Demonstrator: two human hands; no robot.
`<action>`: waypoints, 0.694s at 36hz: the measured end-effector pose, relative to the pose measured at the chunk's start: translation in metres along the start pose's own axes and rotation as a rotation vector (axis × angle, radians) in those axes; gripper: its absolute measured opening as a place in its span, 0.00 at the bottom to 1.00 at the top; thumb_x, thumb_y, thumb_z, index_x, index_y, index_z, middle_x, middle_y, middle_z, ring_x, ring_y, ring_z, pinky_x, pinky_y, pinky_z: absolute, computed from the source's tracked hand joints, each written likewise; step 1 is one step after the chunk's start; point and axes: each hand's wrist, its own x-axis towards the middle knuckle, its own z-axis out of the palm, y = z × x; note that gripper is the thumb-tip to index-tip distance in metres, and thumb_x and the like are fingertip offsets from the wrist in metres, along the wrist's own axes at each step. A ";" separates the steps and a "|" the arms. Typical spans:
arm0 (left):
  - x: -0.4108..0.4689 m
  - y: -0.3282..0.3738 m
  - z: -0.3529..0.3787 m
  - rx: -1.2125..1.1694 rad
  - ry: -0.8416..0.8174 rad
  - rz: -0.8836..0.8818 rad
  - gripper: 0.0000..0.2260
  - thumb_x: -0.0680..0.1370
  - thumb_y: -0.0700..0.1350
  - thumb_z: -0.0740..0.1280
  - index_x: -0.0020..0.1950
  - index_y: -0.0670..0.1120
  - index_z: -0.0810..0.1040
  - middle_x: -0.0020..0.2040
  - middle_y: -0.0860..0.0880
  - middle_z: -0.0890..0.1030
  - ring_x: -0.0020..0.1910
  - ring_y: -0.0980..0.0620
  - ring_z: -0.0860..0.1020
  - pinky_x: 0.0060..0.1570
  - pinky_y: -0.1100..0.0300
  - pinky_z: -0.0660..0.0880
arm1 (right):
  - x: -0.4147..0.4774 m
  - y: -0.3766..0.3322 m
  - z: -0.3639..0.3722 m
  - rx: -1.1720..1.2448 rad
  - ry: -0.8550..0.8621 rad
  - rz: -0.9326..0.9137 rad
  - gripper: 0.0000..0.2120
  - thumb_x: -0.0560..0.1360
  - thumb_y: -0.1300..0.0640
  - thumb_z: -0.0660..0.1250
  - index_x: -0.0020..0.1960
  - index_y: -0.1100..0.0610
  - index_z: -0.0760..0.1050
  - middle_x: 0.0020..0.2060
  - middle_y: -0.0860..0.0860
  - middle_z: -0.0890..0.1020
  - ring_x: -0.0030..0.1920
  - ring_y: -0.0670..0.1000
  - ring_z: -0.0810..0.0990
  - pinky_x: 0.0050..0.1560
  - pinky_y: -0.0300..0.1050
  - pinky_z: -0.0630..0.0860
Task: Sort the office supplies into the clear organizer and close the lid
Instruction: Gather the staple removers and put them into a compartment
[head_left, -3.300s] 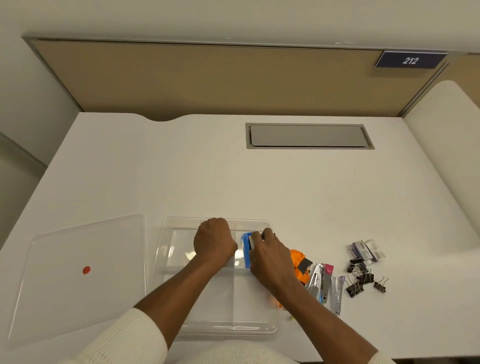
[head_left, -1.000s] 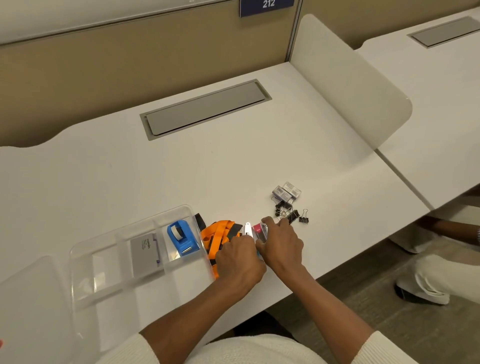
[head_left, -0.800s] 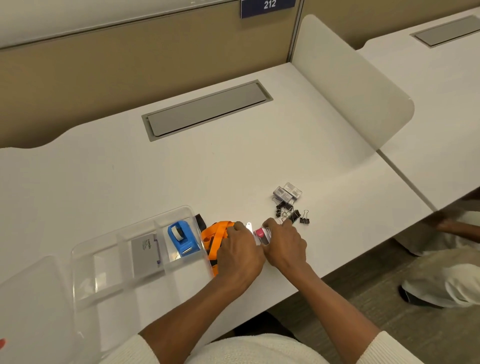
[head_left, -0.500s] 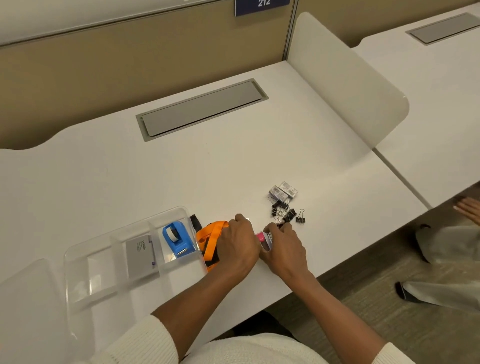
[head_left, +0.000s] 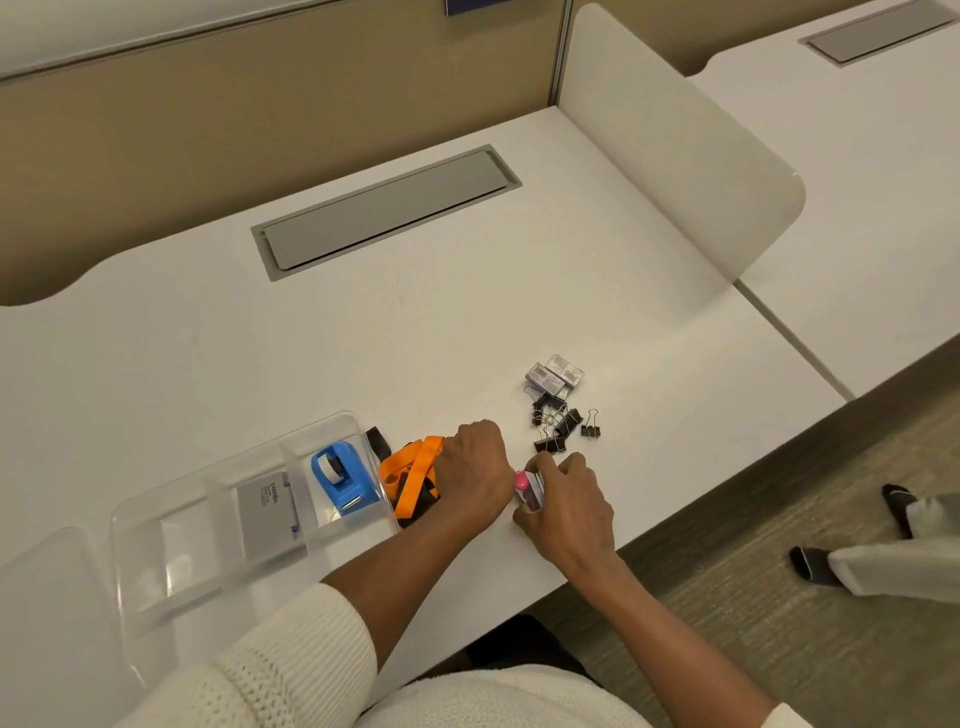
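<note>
Presently, each item is placed relative to the organizer:

Lid (head_left: 36, 618): seen only in part, lying flat at the organizer's left, off the box.

Organizer (head_left: 171, 587): open at the desk's near left; its near compartments look bare.

Card (head_left: 264, 512): laid in a far compartment; the word "camlin" can be read on it, the smaller print cannot.

Tape dispenser (head_left: 343, 480): blue, laid in the far right compartment.

Lanyard (head_left: 410, 475): orange and black, bunched against the organizer's right wall, outside it.

Left hand (head_left: 475, 475): closed over something right of the lanyard; what is held is hidden.

Right hand (head_left: 569, 501): clamped on the staplers (head_left: 530, 488), a pink tip and metal edges showing; the two hands are touching.

Step in hand: the staplers are judged to be gathered into one bundle. They should be squared and pinched firmly at both ends before being lifted, then set lengthwise in a long empty compartment, so that none slips out.

Binder clips (head_left: 558, 423): heaped well right of the organizer, unsorted.

Staple boxes (head_left: 555, 375): just beyond the clips; labels too small to be read.
</note>
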 end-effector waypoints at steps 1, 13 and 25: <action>0.000 0.000 -0.001 -0.007 -0.005 -0.004 0.08 0.78 0.42 0.75 0.55 0.44 0.79 0.54 0.43 0.83 0.50 0.45 0.82 0.39 0.57 0.74 | 0.000 0.000 0.000 0.001 -0.001 0.005 0.28 0.70 0.41 0.76 0.66 0.45 0.70 0.59 0.51 0.74 0.56 0.51 0.76 0.44 0.43 0.75; 0.003 -0.004 -0.014 -0.167 -0.077 0.004 0.13 0.73 0.38 0.74 0.47 0.45 0.71 0.54 0.42 0.80 0.51 0.41 0.81 0.33 0.57 0.69 | 0.000 0.002 -0.008 0.111 -0.013 0.108 0.27 0.69 0.43 0.78 0.65 0.45 0.73 0.52 0.49 0.73 0.45 0.50 0.75 0.42 0.43 0.74; 0.002 -0.006 -0.011 -0.245 -0.079 0.023 0.16 0.71 0.41 0.76 0.37 0.47 0.68 0.34 0.50 0.71 0.30 0.53 0.70 0.26 0.61 0.62 | 0.000 0.001 -0.007 0.118 -0.017 0.088 0.27 0.68 0.42 0.78 0.63 0.45 0.73 0.54 0.52 0.77 0.46 0.53 0.80 0.41 0.44 0.75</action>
